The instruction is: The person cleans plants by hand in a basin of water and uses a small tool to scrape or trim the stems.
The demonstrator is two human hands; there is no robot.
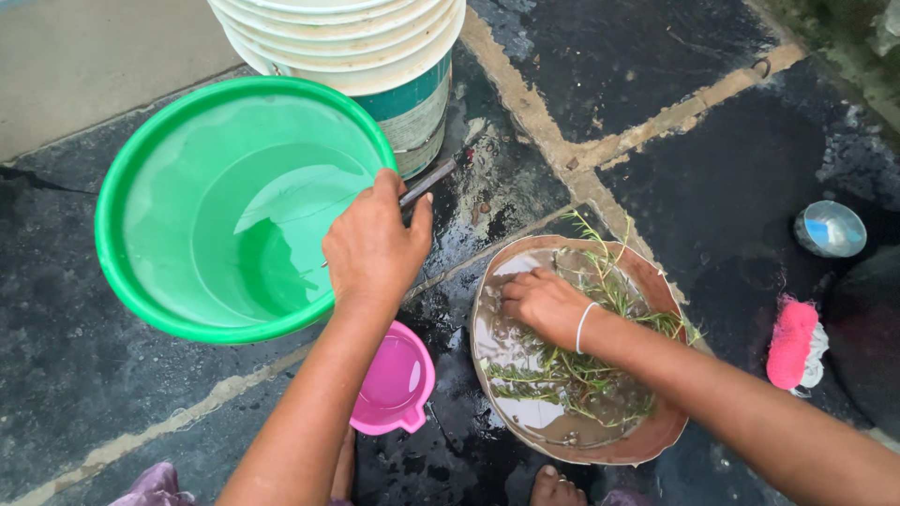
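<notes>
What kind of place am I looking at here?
Probably an outdoor washing spot: wet dark stone-slab floor, a round green plastic basin holding water, and a shallow brown metal pan of soaking green sprigs.

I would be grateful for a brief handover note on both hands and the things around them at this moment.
Left hand: closed on a thin dark tool at the rim of the green basin, which holds shallow water.
Right hand: open, pressing green sprigs in the water-filled brown dish.
Nearby: pink scoop, white bucket, wet stone floor.
Done: sprigs are soaking.
Left: sprigs are not yet out of the dish.
</notes>
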